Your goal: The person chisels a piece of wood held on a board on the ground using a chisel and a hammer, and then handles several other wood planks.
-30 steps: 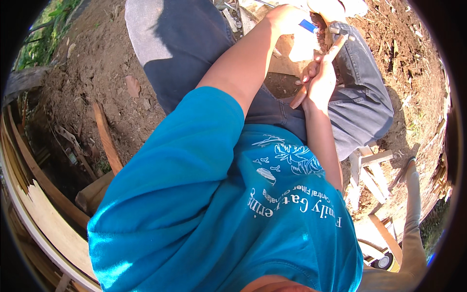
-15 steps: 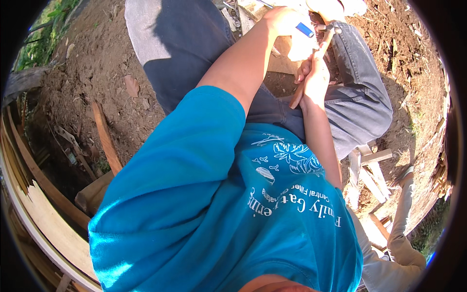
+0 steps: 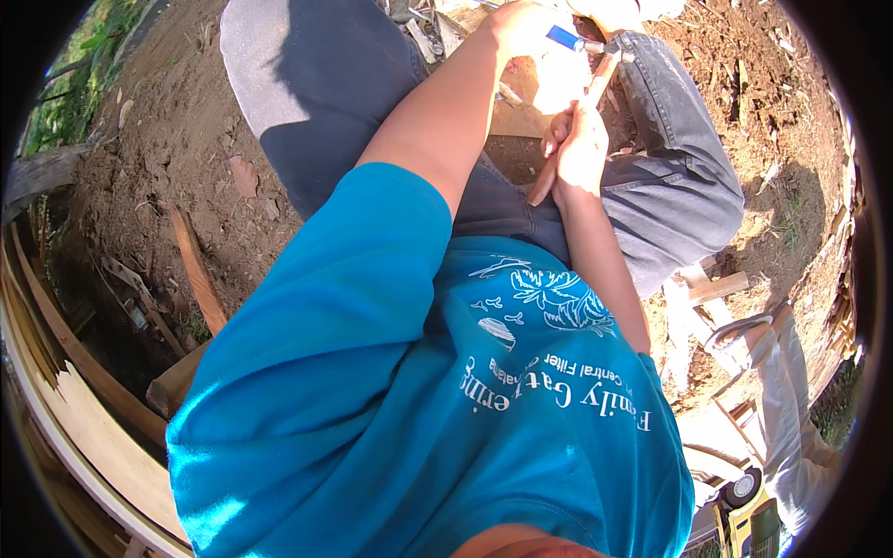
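My right hand (image 3: 584, 149) is closed round the wooden handle of a hammer (image 3: 603, 79), whose butt end points back toward my lap. The hammer's small metal head is right by the end of a blue-handled chisel (image 3: 563, 37); whether they touch I cannot tell. My left hand (image 3: 532, 35), washed out by sunlight, is closed about the chisel, and its blade is hidden. Below the hands, a flat piece of wood (image 3: 516, 119) lies between my legs.
My bent legs in grey jeans (image 3: 670, 186) frame the work. Loose boards (image 3: 197, 270) lie on the dirt at left, and wood offcuts (image 3: 718, 288) at right. Another person's light trousers (image 3: 786, 400) and a yellow vehicle (image 3: 744, 530) show at lower right.
The hammer head has come from apart to right by the end of the chisel's blue handle. Both hands appear slightly further left in view. The other person's leg and foot have shifted.
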Available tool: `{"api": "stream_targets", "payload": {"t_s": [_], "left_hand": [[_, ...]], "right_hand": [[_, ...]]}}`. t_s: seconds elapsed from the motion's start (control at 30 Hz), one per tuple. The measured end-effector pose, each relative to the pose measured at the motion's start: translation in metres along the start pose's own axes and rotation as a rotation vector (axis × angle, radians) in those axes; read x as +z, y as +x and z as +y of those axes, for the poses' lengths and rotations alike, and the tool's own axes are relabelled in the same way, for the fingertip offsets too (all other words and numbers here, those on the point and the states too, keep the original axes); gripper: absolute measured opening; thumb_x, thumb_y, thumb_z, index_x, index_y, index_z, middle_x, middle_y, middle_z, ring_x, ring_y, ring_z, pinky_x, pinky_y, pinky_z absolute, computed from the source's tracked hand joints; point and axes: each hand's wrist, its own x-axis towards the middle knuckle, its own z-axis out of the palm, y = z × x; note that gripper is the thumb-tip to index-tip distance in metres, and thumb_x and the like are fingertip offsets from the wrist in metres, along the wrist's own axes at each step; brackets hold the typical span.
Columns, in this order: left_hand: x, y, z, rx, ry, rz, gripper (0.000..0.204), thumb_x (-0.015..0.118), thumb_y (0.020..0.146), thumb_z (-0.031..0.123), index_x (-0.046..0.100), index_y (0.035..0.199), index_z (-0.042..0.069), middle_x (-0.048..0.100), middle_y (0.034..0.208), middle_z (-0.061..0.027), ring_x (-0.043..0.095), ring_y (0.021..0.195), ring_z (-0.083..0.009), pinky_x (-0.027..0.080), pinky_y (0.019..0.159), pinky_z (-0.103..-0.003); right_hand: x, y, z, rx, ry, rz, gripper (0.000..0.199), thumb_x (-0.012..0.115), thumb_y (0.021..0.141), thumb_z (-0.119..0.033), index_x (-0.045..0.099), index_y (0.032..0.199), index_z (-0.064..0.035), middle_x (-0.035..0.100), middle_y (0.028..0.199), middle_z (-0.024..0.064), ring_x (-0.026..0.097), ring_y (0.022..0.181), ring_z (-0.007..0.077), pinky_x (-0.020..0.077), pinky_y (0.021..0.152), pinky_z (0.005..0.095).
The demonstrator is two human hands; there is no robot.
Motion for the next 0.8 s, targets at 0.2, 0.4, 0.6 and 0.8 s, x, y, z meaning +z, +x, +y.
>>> {"api": "stream_targets", "payload": {"t_s": [0.2, 0.4, 0.6, 0.8], "left_hand": [[-0.001, 0.005, 0.000, -0.014, -0.038, 0.005, 0.033, 0.072, 0.082, 0.022, 0.071, 0.113, 0.011, 0.072, 0.100, -0.0095, 0.070, 0.090, -0.0266, 0.056, 0.079, -0.038], [-0.005, 0.006, -0.002, -0.030, -0.050, 0.011, 0.032, 0.071, 0.084, 0.023, 0.070, 0.113, 0.010, 0.072, 0.098, -0.0097, 0.069, 0.088, -0.0264, 0.056, 0.077, -0.038], [-0.010, 0.008, -0.006, -0.048, -0.073, 0.015, 0.031, 0.070, 0.086, 0.024, 0.069, 0.112, 0.009, 0.071, 0.096, -0.0100, 0.069, 0.086, -0.0263, 0.056, 0.076, -0.039], [-0.015, 0.011, -0.010, -0.055, -0.072, 0.031, 0.031, 0.069, 0.087, 0.026, 0.069, 0.112, 0.008, 0.071, 0.094, -0.0102, 0.069, 0.084, -0.0262, 0.055, 0.074, -0.039]], "right_hand": [[-0.002, -0.003, 0.004, -0.095, 0.044, 0.018, 0.028, 0.044, 0.108, -0.038, 0.047, 0.101, -0.0111, 0.042, 0.066, 0.0006, 0.043, 0.052, 0.0129, 0.0390, 0.048, 0.0280], [-0.004, 0.003, -0.002, -0.208, 0.242, 0.129, 0.028, 0.043, 0.109, -0.035, 0.045, 0.098, -0.0098, 0.043, 0.067, 0.0014, 0.041, 0.051, 0.0127, 0.0389, 0.048, 0.0283], [-0.003, 0.006, -0.007, -0.203, 0.200, 0.051, 0.025, 0.044, 0.109, -0.032, 0.048, 0.099, -0.0099, 0.042, 0.067, 0.0009, 0.043, 0.052, 0.0116, 0.0383, 0.048, 0.0255], [0.001, 0.002, -0.007, -0.206, 0.110, 0.026, 0.029, 0.043, 0.109, -0.037, 0.046, 0.096, -0.0105, 0.042, 0.065, 0.0001, 0.041, 0.049, 0.0108, 0.0370, 0.045, 0.0267]]}}
